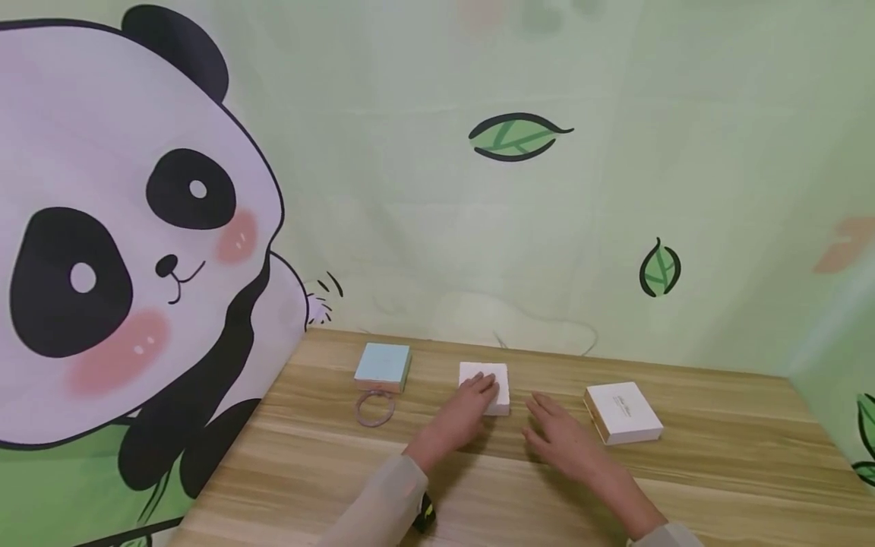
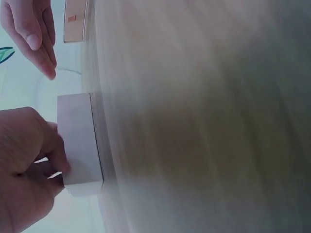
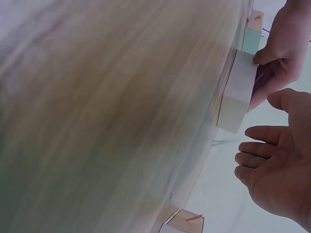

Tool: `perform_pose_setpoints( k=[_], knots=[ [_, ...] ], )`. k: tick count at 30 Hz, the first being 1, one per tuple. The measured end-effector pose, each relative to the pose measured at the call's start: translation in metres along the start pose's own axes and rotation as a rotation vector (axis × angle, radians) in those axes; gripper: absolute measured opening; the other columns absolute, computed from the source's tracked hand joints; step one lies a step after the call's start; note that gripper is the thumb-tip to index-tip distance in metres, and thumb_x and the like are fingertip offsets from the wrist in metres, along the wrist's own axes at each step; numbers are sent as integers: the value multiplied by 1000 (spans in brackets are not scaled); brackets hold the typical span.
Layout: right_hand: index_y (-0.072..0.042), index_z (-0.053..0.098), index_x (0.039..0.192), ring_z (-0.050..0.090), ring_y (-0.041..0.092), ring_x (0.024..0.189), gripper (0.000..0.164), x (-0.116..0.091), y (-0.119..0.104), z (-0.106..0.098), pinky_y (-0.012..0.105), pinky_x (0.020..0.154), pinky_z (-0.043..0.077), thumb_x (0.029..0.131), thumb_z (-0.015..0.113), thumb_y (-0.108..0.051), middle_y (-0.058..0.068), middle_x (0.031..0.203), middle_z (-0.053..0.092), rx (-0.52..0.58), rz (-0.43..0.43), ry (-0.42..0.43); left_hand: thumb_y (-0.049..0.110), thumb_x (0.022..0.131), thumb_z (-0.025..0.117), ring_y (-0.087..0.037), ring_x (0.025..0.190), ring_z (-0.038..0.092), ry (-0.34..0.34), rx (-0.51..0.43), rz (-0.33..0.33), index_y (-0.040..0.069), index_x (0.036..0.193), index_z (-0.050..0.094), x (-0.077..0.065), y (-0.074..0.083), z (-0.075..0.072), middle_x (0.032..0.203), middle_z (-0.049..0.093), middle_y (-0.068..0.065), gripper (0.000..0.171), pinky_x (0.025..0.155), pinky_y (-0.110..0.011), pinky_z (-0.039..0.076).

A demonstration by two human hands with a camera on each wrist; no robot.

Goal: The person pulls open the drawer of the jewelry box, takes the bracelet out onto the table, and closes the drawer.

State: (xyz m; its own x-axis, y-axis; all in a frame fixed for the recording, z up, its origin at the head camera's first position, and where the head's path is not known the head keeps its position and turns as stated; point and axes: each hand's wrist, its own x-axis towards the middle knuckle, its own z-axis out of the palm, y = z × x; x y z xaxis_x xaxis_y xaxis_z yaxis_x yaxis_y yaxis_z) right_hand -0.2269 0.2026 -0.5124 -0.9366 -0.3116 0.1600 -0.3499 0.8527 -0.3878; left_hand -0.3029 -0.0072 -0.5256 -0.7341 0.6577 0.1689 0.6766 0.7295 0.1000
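A small white box (image 1: 502,403) lies flat on the wooden table. My left hand (image 1: 470,414) rests on its top, fingertips touching the lid. In the left wrist view, bent fingers meet the upper edge of the same box (image 2: 77,138). My right hand (image 1: 563,441) hovers just right of that box, fingers extended and holding nothing. The right wrist view shows this right hand (image 3: 277,162) apart from the box (image 3: 238,92). Further right lies a larger white box (image 1: 625,410) with small print on its lid and a tan side.
A light-blue-topped box (image 1: 384,363) with a pinkish side stands at the back left. In front of it lies a thin purplish ring (image 1: 374,409). Behind the table (image 1: 738,456) hangs a green cloth with a panda (image 1: 198,289) and leaves. A black and yellow item (image 1: 425,515) shows beside the left sleeve.
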Motion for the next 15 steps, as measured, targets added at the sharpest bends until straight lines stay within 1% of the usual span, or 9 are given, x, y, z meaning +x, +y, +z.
perform_pose_setpoints(
  k=[1, 4, 6, 8, 10, 12, 15],
  knots=[
    [10, 51, 143, 42, 45, 141, 55, 0, 0, -1, 56, 114, 36, 102, 61, -26, 28, 154, 41, -1, 0, 0, -2, 87, 76, -30, 139, 49, 28, 0, 3, 0, 139, 59, 0, -1, 0, 149, 54, -13, 55, 117, -38, 38],
    [8, 52, 143, 43, 45, 140, 54, 0, 0, -1, 57, 113, 38, 102, 61, -26, 29, 153, 42, 4, 0, 5, -13, 86, 67, -26, 128, 59, 114, -33, -17, 1, 126, 69, 1, -5, -2, 137, 64, -11, 42, 109, -34, 47],
    [7, 52, 143, 45, 46, 138, 53, 0, 1, 0, 57, 112, 39, 102, 61, -25, 29, 153, 42, 10, -4, 6, -11, 86, 66, -26, 123, 63, 149, -76, -55, 2, 118, 73, 2, -6, -2, 130, 67, -11, 35, 105, -34, 51],
    [5, 53, 143, 47, 46, 136, 52, 1, 1, 2, 58, 110, 40, 102, 61, -25, 29, 152, 43, 20, -12, 7, -4, 89, 66, -27, 123, 62, 154, -94, -93, 4, 116, 73, 2, -4, -1, 130, 67, -11, 30, 105, -35, 51],
    [4, 54, 143, 48, 47, 135, 51, 1, 1, 3, 58, 110, 41, 102, 61, -24, 29, 152, 44, 27, -17, 5, 6, 93, 64, -28, 125, 60, 152, -76, -108, 5, 118, 72, 3, -1, -1, 133, 65, -12, 26, 108, -37, 48],
    [3, 54, 143, 48, 47, 135, 50, 2, 2, 4, 58, 110, 41, 102, 60, -24, 29, 152, 44, 31, -20, 2, 19, 96, 62, -28, 130, 56, 128, -35, -124, 8, 123, 69, 4, 3, 0, 137, 63, -11, 31, 112, -41, 44],
    [2, 54, 143, 48, 47, 135, 49, 2, 3, 6, 58, 111, 40, 103, 60, -25, 28, 153, 43, 28, -23, 4, 33, 96, 61, -30, 133, 52, 87, 16, -155, 11, 127, 66, 5, 9, 0, 141, 60, -9, 39, 114, -46, 41]
  ],
)
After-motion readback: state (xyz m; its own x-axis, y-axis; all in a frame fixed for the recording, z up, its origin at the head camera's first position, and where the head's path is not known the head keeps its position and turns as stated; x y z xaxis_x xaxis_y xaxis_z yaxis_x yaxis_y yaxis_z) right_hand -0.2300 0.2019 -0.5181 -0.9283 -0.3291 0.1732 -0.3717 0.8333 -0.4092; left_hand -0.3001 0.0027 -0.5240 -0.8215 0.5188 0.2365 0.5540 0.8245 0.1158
